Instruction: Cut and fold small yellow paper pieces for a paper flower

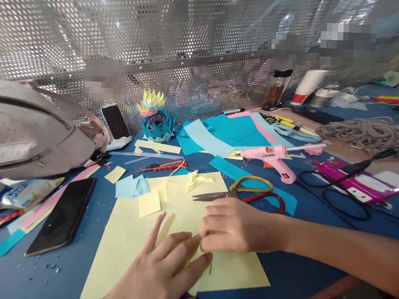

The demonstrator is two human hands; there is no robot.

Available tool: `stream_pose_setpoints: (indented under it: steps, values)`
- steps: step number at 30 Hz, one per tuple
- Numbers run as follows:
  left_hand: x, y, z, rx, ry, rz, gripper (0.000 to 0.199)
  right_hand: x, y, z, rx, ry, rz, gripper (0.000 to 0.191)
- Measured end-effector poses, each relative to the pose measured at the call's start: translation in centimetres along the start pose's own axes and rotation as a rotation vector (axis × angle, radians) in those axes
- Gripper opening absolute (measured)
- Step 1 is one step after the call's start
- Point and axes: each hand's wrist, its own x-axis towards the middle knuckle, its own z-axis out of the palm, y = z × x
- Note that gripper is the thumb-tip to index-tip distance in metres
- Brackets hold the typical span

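A large pale-yellow paper sheet lies on the table beneath both hands. My left hand rests on it with fingers spread, pressing a smaller yellow paper strip that is mostly hidden. Just beyond its fingertips, my right hand is closed, knuckles up; what its fingers pinch is hidden. Behind my right hand lie scissors with yellow and red handles, blades parted slightly. Folded yellow paper pieces sit near the sheet's far edge. A yellow paper square and several light-blue squares lie to the left.
A pink glue gun and a purple power strip with black cables lie right. A red cutter and a folded-paper model are beyond the sheet. Left are a phone and a backpack.
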Motion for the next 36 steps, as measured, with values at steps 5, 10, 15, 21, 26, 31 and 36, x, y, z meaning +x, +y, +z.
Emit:
stream_pose_setpoints:
  steps: [5, 10, 15, 21, 26, 31, 36]
  values:
    - [0.4, -0.3, -1.1, 0.029, -0.098, 0.053, 0.047, -0.8, 0.3, -0.1, 0.106, -0.013, -0.017, 0.022]
    - [0.3, -0.2, -1.1, 0.029, -0.104, 0.016, 0.052, -1.1, 0.7, 0.0, 0.208, -0.024, 0.043, 0.03]
    - [0.3, -0.3, -0.9, 0.031, -0.115, 0.037, 0.049, -1.3, 1.4, 0.1, 0.23, -0.033, 0.102, 0.031]
    - [0.3, -0.1, -1.0, 0.133, -0.077, 0.073, 0.047, -1.4, 1.5, 0.1, 0.186, -0.04, 0.075, 0.027]
    - [0.6, 0.1, -1.2, 0.188, -0.074, 0.101, 0.047, -1.4, 0.9, 0.1, 0.06, 0.002, 0.03, 0.029]
    - [0.5, -0.1, -1.5, 0.169, -0.089, 0.095, 0.047, -1.3, 0.8, 0.0, 0.143, -0.03, 0.028, 0.039]
    - [0.7, 0.3, -0.8, 0.154, -0.038, 0.074, 0.042, -0.9, 0.4, 0.0, 0.175, -0.034, 0.105, 0.049]
